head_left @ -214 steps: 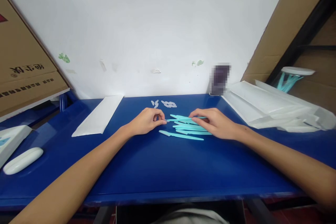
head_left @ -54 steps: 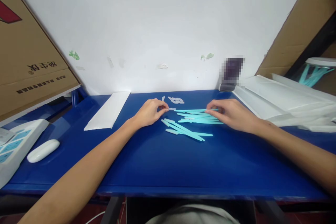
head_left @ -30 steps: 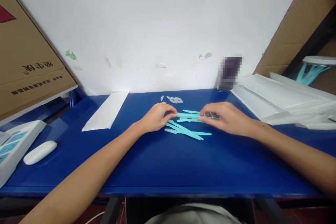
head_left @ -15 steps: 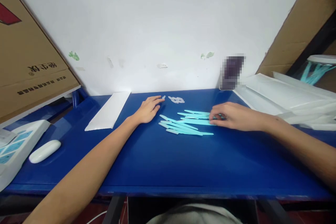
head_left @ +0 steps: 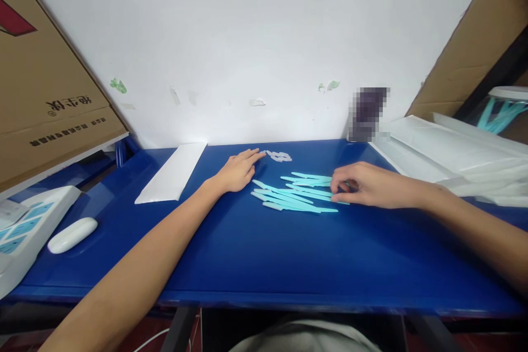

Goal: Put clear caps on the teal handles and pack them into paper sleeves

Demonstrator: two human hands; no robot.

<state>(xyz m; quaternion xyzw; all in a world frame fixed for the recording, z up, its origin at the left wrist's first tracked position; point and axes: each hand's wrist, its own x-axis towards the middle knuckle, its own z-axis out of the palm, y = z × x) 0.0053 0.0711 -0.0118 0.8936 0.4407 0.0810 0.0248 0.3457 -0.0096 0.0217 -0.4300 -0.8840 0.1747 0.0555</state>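
Several turquoise eyebrow razors (head_left: 289, 199) lie loosely fanned on the blue table, their pale blade ends pointing left. My right hand (head_left: 358, 184) is at the handle ends on the right side of the bunch, with curled fingers and thumb closed around a handle end; the fingers partly hide the contact. My left hand (head_left: 237, 170) rests on the table farther left, fingers stretched out. Its fingertips touch a small clear piece beside a little pile of clear plastic blade caps (head_left: 280, 157).
A white flat sheet (head_left: 171, 173) lies at the left, near a white oval case (head_left: 72, 235) and a power strip (head_left: 28, 231). Clear plastic bags (head_left: 449, 146) lie at the right, below a tub of turquoise razors (head_left: 503, 107). A blurred dark object (head_left: 367, 114) leans against the wall.
My left fingertips have slid slightly right, bringing the small clear piece closer to the cap pile. My right fingers have shifted a little at the razor handles. The view has moved slightly.
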